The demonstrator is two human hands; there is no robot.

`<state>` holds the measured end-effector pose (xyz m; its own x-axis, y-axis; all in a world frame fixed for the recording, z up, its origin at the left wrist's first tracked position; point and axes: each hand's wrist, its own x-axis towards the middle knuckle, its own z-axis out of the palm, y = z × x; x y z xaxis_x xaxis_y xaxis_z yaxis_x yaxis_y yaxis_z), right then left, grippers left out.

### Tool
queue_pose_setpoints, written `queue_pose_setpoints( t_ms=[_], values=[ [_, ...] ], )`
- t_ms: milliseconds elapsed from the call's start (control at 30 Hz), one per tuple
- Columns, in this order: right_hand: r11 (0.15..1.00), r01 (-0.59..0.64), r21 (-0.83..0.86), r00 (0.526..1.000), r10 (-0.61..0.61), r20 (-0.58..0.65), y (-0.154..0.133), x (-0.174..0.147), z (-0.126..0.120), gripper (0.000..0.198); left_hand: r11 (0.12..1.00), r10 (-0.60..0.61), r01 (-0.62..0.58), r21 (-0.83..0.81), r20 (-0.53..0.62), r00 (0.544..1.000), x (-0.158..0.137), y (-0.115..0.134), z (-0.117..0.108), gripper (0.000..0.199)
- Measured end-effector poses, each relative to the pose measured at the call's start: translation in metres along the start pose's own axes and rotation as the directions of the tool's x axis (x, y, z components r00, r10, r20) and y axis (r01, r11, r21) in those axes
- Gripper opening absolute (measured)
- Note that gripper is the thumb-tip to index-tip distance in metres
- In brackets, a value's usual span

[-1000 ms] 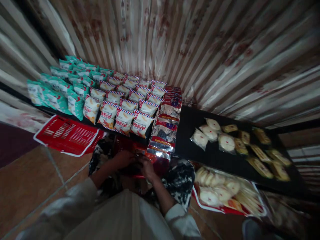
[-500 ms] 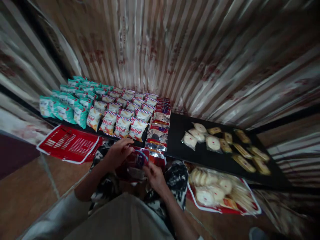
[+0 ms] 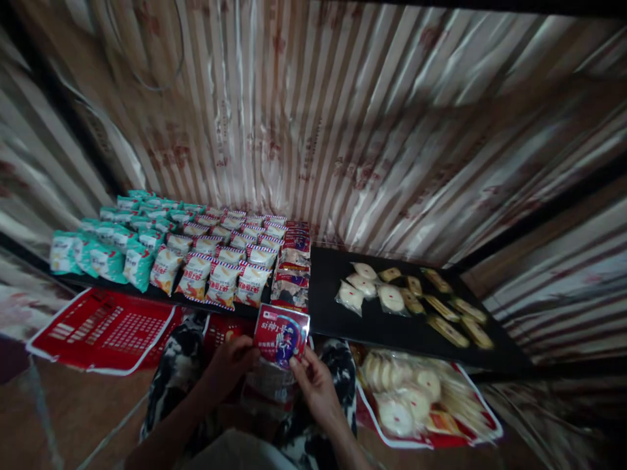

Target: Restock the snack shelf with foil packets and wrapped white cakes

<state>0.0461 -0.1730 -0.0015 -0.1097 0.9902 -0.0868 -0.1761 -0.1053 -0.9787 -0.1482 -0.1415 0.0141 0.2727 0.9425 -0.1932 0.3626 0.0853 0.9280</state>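
A red and purple snack packet (image 3: 282, 334) is held up in front of me, its printed front facing me. My right hand (image 3: 316, 382) pinches its lower right corner, thumb on the front. At the packet's lower left edge, my left hand (image 3: 232, 362) has its fingers closed on it. Just beyond, a row of similar dark red packets (image 3: 291, 287) lies along the black shelf (image 3: 326, 307). Clear plastic packaging (image 3: 268, 390) shows dimly below the held packet, between my knees.
White and red snack bags (image 3: 223, 282) and teal snack bags (image 3: 108, 260) fill the shelf's left side. Wrapped round white cakes (image 3: 392, 298) and long yellow pastries (image 3: 448, 329) lie on the right. Red baskets stand below: one at left (image 3: 102, 329), one at right (image 3: 421, 444) holding wrapped cakes.
The packet has been raised and turned so its front shows clearly. Both hands now grip its lower edges. The view has tilted up, and the shelf sits lower and further left.
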Motion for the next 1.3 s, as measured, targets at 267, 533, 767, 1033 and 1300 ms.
queue_pose_setpoints(
  t_ms=[267,533,767,1033,1300],
  values=[
    [0.998,-0.006,0.060,0.990,0.015,-0.141,0.008,-0.003,-0.004,0.039,0.989,0.019,-0.026,-0.148,-0.049,0.999,0.025,0.024,0.010,0.034],
    [0.998,0.060,-0.032,0.960,-0.066,-0.271,-0.030,0.058,-0.033,0.044,0.986,0.004,-0.030,-0.167,-0.156,0.988,0.083,0.043,0.030,0.050],
    [0.967,0.075,-0.243,0.912,-0.165,-0.375,-0.031,0.126,-0.054,0.047,0.978,0.176,-0.142,0.154,-0.236,0.956,0.113,0.050,0.043,0.044],
    [0.700,-0.070,-0.711,0.865,-0.312,-0.393,-0.037,0.155,-0.053,0.040,0.916,0.259,-0.136,0.378,-0.297,0.919,0.133,0.048,0.055,0.037],
    [0.541,-0.211,-0.814,0.860,-0.292,-0.418,-0.039,0.153,-0.040,0.047,0.885,0.306,-0.156,0.439,-0.295,0.905,0.140,0.027,0.063,0.041]
  ],
)
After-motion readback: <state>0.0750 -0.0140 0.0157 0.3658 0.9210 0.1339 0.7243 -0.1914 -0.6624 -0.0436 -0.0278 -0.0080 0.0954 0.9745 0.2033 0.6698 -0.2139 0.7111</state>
